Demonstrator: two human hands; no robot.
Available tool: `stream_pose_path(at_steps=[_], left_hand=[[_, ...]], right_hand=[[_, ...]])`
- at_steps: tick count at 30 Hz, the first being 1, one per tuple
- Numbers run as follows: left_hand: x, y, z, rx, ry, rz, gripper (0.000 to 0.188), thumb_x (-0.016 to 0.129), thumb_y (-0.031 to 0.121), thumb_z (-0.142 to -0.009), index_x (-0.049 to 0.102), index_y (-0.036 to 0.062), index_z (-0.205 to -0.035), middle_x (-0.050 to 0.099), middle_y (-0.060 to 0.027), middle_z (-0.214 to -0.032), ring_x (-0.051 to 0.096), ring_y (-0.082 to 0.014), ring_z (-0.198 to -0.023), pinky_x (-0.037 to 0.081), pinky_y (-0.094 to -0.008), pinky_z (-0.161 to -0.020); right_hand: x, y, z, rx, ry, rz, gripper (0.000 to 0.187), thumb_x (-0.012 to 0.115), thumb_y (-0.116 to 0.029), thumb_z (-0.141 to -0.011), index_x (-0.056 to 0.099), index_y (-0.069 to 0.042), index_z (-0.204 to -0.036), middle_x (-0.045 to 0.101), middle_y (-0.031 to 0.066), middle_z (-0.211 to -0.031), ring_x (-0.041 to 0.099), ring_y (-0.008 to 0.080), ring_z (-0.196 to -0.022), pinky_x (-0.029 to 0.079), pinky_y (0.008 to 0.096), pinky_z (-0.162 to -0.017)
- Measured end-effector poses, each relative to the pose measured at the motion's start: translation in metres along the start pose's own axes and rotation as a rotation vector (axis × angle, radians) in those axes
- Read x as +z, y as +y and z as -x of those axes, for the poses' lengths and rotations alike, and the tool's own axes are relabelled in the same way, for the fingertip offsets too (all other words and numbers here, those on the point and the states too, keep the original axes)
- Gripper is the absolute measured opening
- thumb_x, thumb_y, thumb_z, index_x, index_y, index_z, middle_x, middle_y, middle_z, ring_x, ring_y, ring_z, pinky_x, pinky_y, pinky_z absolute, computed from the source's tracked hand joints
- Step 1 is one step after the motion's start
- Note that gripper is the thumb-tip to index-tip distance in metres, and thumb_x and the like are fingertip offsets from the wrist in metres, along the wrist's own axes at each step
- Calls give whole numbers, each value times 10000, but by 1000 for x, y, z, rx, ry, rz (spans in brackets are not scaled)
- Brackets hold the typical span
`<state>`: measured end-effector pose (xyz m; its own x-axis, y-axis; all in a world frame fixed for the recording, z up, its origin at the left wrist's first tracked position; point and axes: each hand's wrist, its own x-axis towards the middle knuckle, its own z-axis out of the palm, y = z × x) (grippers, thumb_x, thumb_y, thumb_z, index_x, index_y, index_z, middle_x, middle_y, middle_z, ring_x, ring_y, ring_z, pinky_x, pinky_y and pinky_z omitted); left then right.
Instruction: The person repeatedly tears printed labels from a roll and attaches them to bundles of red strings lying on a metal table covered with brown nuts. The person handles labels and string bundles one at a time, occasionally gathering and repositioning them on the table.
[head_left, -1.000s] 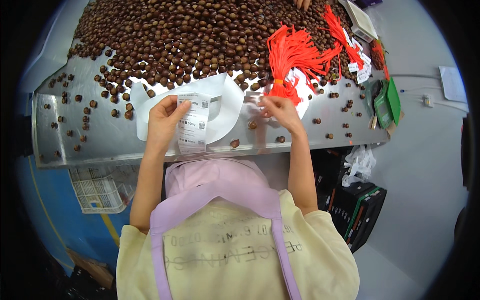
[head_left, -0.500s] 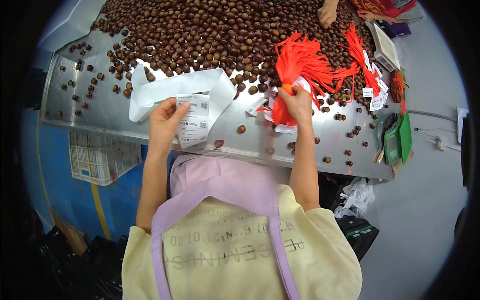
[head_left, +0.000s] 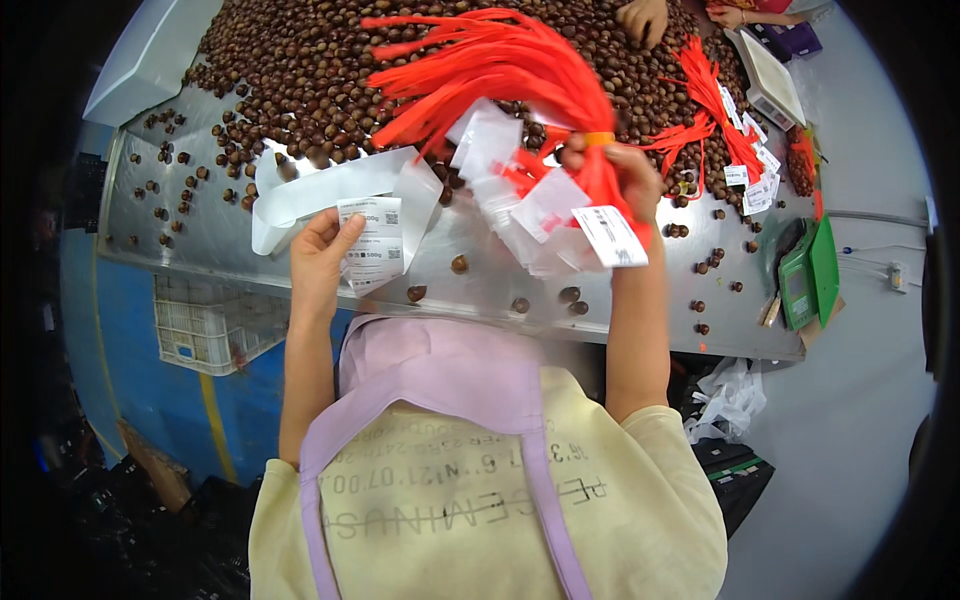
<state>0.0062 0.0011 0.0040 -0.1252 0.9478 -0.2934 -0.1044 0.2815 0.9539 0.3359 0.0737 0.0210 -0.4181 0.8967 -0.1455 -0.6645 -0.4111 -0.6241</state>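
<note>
1. The left hand (head_left: 322, 258) pinches the label strip (head_left: 374, 245) between thumb and fingers, at the left edge of the strip.
2. The long axis of this strip points roughly away from the person; behind it, a white paper band (head_left: 325, 190) lies looped on the table (head_left: 205, 250).
3. The right hand (head_left: 638, 180) is clamped around the bundle of red strips (head_left: 500, 70), near its orange band (head_left: 600, 139).
4. From this hand, the bundle rises away and bends to the left, above the chestnuts (head_left: 290, 75). Its white tags (head_left: 612, 238) hang toward the person and to the left.
5. The two hands are well apart. The tags lie to the right of the label strip, not touching it, and the right hand is nearer to them.
</note>
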Motion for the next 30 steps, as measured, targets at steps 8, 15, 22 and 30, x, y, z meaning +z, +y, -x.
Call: stream_pose_path(at_steps=[8, 15, 22, 30], left_hand=[[13, -11, 2, -60, -75, 0, 165, 637, 126, -841, 620, -1, -945, 652, -44, -850, 594, -79, -743, 472, -208, -675], [35, -20, -2, -157, -198, -20, 168, 635, 128, -840, 611, 2, -949, 650, -42, -848, 592, -76, -739, 474, -209, -676], [48, -22, -8, -231, -233, -30, 169, 645, 100, -830, 614, -11, -953, 656, -54, -853, 600, -78, -744, 485, -206, -665], [57, -31, -13, -220, -299, -179, 157, 671, 116, -805, 628, 2, -904, 642, -35, -818, 569, -74, -724, 461, -216, -663]], right_hand=[[-67, 65, 6, 48, 483, 902, 418, 494, -339, -923, 572, -2, -1156, 616, 79, -1050, 545, 139, -978, 408, 270, -877], [-57, 56, 25, -24, 424, 1172, 584, 708, -358, -733, 546, -6, -1170, 602, 140, -1077, 561, 214, -987, 421, 320, -869], [-27, 65, 23, -416, 165, 1912, 445, 717, -206, -679, 594, -84, -1089, 610, 88, -1036, 561, 262, -954, 386, 357, -868], [-84, 44, 15, -185, 840, 959, 299, 612, -284, -855, 641, 13, -839, 602, 13, -651, 504, 73, -536, 392, 233, -492]])
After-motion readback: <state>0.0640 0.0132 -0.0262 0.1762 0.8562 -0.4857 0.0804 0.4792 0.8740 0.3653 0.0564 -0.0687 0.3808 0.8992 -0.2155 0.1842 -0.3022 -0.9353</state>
